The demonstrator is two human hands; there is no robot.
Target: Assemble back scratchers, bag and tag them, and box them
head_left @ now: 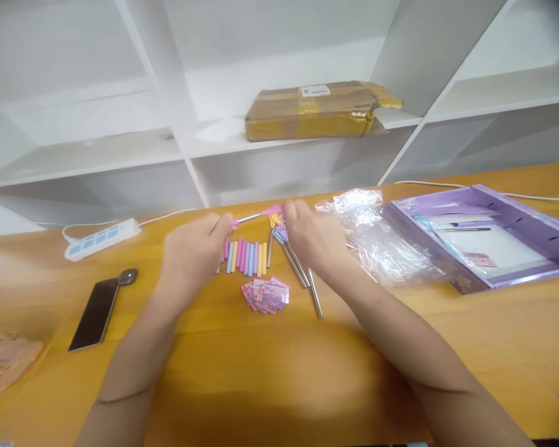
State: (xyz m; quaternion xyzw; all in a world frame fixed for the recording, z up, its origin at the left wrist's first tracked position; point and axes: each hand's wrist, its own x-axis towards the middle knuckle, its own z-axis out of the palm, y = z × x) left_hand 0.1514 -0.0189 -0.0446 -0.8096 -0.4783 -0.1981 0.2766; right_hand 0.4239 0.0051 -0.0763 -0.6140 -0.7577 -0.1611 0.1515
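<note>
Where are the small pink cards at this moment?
In the head view, the pink cards lie on the table, slightly left of centre, just below the pastel sticks.

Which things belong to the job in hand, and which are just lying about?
Likely the job:
pink-ended rod, in both hands
loose metal rods
pastel sticks
small cards
purple tray

Likely just lying about:
phone
power strip
cardboard box
clear plastic
orange packet

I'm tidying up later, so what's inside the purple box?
The purple box holds a pinkish card, a slim dark stick and pale, blurred pieces. Anything beneath them is covered.
</note>
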